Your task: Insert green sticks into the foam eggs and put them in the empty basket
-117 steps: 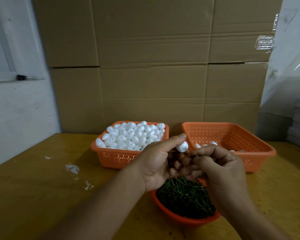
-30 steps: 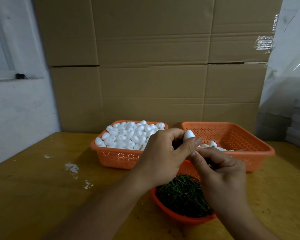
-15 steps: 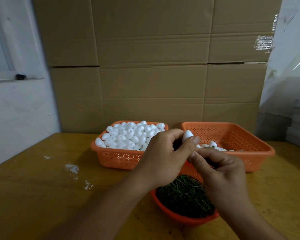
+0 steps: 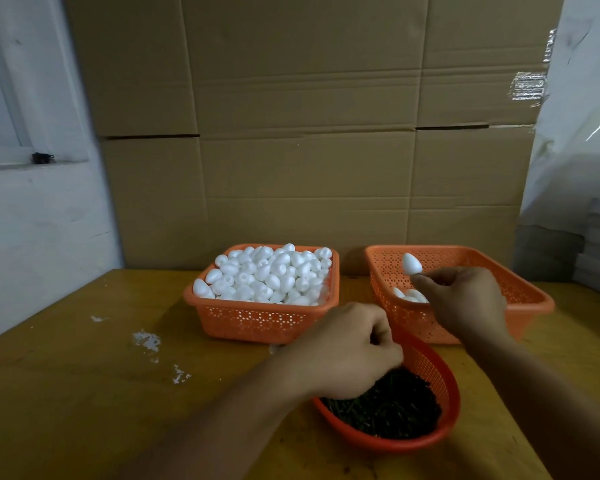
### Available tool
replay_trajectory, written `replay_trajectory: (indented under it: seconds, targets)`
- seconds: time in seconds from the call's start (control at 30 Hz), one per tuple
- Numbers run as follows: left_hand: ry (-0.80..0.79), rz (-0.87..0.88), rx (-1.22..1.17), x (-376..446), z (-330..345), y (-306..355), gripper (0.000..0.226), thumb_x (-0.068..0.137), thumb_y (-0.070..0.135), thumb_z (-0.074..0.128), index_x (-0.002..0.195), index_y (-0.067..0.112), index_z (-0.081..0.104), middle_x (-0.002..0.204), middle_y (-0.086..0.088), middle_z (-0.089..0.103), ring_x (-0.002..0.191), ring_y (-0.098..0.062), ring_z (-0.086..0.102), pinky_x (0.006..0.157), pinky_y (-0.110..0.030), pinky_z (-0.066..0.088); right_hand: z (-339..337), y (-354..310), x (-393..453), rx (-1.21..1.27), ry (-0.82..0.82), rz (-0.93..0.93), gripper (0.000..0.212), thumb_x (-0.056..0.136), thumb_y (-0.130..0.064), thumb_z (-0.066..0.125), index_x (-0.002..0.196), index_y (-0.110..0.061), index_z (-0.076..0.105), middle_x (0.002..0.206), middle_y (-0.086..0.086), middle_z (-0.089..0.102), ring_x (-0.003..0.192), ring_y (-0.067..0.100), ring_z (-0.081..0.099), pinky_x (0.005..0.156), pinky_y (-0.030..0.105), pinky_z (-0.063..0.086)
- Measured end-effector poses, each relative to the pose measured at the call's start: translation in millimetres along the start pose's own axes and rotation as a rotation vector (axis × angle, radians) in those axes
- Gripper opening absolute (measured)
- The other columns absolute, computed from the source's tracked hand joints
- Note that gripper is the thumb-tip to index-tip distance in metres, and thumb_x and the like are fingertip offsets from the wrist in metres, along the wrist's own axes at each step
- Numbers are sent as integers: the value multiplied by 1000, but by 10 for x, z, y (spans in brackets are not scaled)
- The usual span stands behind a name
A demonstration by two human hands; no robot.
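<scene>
R hand point(image 4: 465, 299) is over the right orange basket point(image 4: 527, 299), fingertips pinching the base of one white foam egg point(image 4: 411, 264), egg pointing up above the basket's near-left part; the stick itself can't be made out. A few finished eggs point(image 4: 409, 295) lie inside that basket, partly hidden behind the hand. L hand point(image 4: 347, 351) hangs w/ fingers curled downward at the far edge of the red round bowl point(image 4: 444, 382), fingertips at the pile of green sticks point(image 4: 392, 407); can't tell if it grips any. Left orange basket point(image 4: 257, 320) is heaped w/ plain foam eggs point(image 4: 267, 275). All three sit on the yellow table point(image 4: 84, 393), cardboard boxes point(image 4: 302, 133) behind.
</scene>
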State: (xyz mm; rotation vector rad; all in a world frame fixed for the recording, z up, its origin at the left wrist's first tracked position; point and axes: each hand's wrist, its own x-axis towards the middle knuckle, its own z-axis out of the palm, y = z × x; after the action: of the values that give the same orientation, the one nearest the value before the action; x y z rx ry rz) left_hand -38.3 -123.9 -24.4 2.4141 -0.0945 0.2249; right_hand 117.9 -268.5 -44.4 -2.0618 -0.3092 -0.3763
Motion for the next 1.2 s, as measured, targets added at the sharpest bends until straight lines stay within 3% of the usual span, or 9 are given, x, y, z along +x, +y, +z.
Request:
replay_trajectory:
  seconds: [0.07, 0.2, 0.57, 0.73, 0.8, 0.93, 1.0, 1.07, 1.2]
  targets:
    - [-29, 22, 54, -17, 25, 28, 30, 91, 35, 63, 67, 21, 54, 54, 20, 54, 50, 0, 49, 52, -24, 36, 2, 62, 163, -247, 16, -5, 25, 88, -53, 67, 77, -33, 77, 73, 1, 70, 100, 35, 61, 91, 47, 41]
    - [-69, 68, 114, -31, 30, 51, 49, 97, 33, 60, 56, 10, 44, 43, 6, 36, 44, -9, 37, 48, -25, 31, 41, 131, 408, -481, -15, 13, 58, 88, -67, 58, 55, -20, 69, 66, 1, 65, 96, 29, 58, 97, 48, 39]
    - [-83, 70, 137, -55, 58, 46, 24, 91, 36, 68, 75, 26, 53, 66, 13, 50, 60, -1, 49, 52, -19, 31, 48, 89, 553, -793, -174, 34, 35, 87, -54, 63, 76, -21, 60, 86, 4, 67, 98, 26, 61, 98, 47, 41]
    - [-101, 98, 169, -45, 51, 27, 42, 93, 27, 66, 61, 18, 40, 54, 8, 37, 51, -7, 38, 51, -23, 30, 3, 41, 440, -736, -185, 36, 40, 88, -54, 61, 73, -17, 61, 87, 8, 69, 100, 30, 62, 98, 47, 44]
    - [-72, 106, 159, -36, 35, 15, 49, 95, 31, 65, 57, 14, 39, 47, 6, 34, 47, -8, 38, 47, -18, 27, -28, 58, 398, -687, -133, -14, 36, 90, -41, 61, 65, -15, 61, 78, 8, 67, 94, 30, 60, 94, 45, 46]
    - [13, 77, 130, 9, -59, -78, 41, 97, 36, 64, 66, 12, 49, 54, 8, 43, 47, -6, 40, 48, -21, 32, -107, -18, 188, -502, 25, -215, 50, 92, -22, 61, 45, -17, 49, 43, -3, 47, 50, 20, 45, 68, 34, 38]
    - [71, 46, 138, 49, -131, -141, 25, 96, 31, 65, 77, 19, 55, 66, 9, 54, 55, -3, 48, 53, -23, 38, -148, -100, 32, -360, 13, -266, 39, 93, -23, 62, 54, -23, 62, 47, -4, 56, 43, 16, 48, 62, 35, 45]
    - [129, 7, 126, 90, -207, -205, 12, 95, 20, 63, 84, 22, 58, 74, 8, 60, 63, -5, 54, 58, -24, 44, -192, -180, -147, -240, 10, -298, 17, 93, -25, 63, 85, -22, 77, 66, -6, 67, 53, 15, 60, 60, 41, 56]
    - [278, -89, 138, 195, -393, -382, 14, 95, 9, 57, 88, 20, 61, 81, 8, 65, 74, -7, 59, 67, -23, 47, -240, -245, -501, -97, -46, -327, 27, 92, -33, 65, 118, -27, 72, 62, -12, 61, 57, 2, 61, 56, 26, 49]
